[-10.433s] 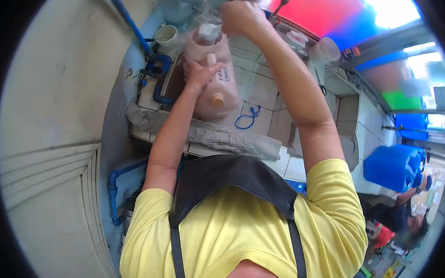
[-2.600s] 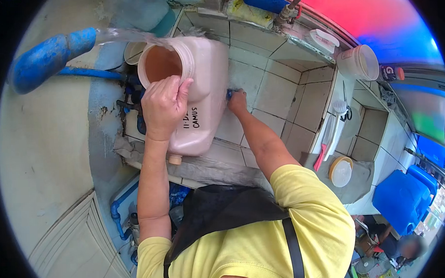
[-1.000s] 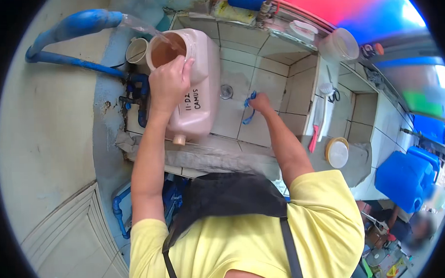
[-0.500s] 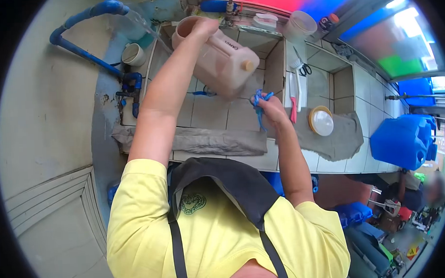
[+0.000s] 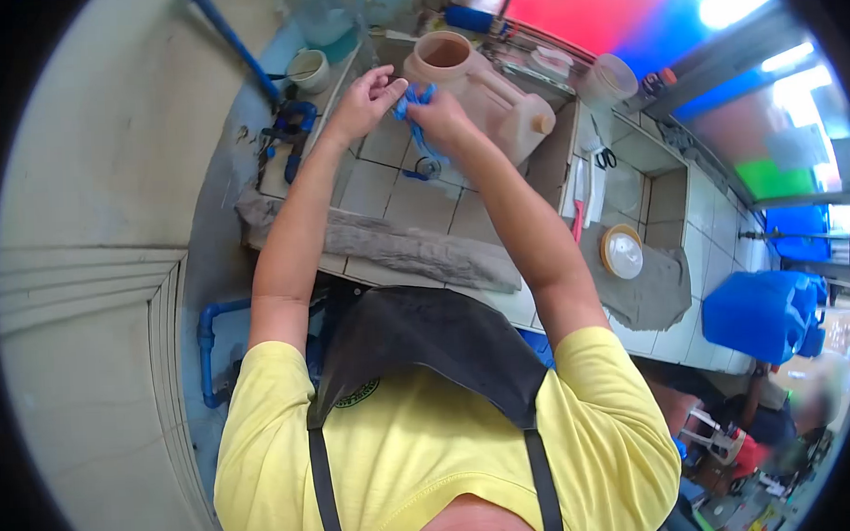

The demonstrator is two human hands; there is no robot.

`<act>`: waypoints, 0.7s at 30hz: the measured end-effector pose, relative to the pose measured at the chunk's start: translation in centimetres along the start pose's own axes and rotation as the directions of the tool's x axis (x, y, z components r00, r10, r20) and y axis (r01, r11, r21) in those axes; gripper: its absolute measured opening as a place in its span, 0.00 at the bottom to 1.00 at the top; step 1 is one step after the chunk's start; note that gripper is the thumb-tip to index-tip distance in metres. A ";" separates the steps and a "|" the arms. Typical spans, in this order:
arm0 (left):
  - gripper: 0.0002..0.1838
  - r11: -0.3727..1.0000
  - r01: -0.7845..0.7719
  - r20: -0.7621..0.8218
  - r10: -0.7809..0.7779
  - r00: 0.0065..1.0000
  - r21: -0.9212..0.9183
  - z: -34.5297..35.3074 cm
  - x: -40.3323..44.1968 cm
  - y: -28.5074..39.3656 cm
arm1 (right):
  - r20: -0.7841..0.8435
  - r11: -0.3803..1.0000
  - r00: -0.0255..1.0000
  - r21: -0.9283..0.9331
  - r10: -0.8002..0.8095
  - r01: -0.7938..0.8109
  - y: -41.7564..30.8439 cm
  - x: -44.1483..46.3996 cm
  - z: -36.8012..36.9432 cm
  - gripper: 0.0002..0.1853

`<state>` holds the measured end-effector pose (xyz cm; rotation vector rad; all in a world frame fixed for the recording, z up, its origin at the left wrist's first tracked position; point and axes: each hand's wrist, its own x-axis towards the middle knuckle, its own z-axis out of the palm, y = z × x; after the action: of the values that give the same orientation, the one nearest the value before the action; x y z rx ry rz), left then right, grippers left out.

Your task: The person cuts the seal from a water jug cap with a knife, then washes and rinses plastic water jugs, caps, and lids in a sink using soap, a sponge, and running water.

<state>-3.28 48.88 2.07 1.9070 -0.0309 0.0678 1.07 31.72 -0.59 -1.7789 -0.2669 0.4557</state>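
My left hand [image 5: 368, 104] is over the tiled sink [image 5: 384, 178], its fingers apart and holding nothing. Close beside it, my right hand [image 5: 441, 120] is closed on a crumpled blue stringy bundle [image 5: 416, 102], with loose ends hanging below. Just beyond both hands, a whitish plastic jug [image 5: 494, 99] is in the sink, its wide round mouth facing up toward me. The jug has a moulded handle and a small tan cap; my right hand hides part of its near side.
Blue pipe [image 5: 235, 47] runs along the left wall near a white cup [image 5: 308, 73]. A grey cloth [image 5: 424, 251] covers the front ledge. To the right are scissors [image 5: 606, 156], a pink-handled knife [image 5: 578, 209], a yellow-rimmed tub [image 5: 621, 251] and a blue container [image 5: 759, 315].
My left hand has let go of the jug's rim and come nearer me. My right hand has moved left and forward with the blue bundle. The view has shifted.
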 end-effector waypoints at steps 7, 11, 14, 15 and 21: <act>0.63 0.972 -0.180 -0.201 0.209 0.957 0.150 -4.3 -1.6 -0.4 | 0.020 0.970 0.999 0.244 -0.026 0.020 -7.2 9.2 5.2 0.06; 0.61 0.961 -0.200 -0.203 0.238 0.950 0.189 -4.8 0.9 -1.8 | -0.013 0.978 0.999 0.207 0.038 -0.035 -9.5 9.4 4.9 0.07; 0.58 0.829 0.080 -0.167 -0.205 0.964 -0.553 -4.6 2.2 -0.7 | -0.219 0.989 0.967 0.027 -0.133 0.142 -8.9 9.5 5.0 0.08; 0.54 0.625 0.217 0.033 -0.293 0.956 -0.750 -5.0 2.5 -0.2 | -0.224 0.990 0.965 0.022 -0.134 0.142 -8.3 9.8 5.1 0.08; 0.49 0.130 0.200 0.156 -0.285 0.946 -0.971 0.5 3.5 0.5 | -0.468 0.950 0.842 0.016 -0.269 0.313 -5.2 9.2 5.1 0.12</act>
<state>0.18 48.29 2.55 0.4939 0.2479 -0.1071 7.35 41.34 1.91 -1.6634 -0.1714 -0.1782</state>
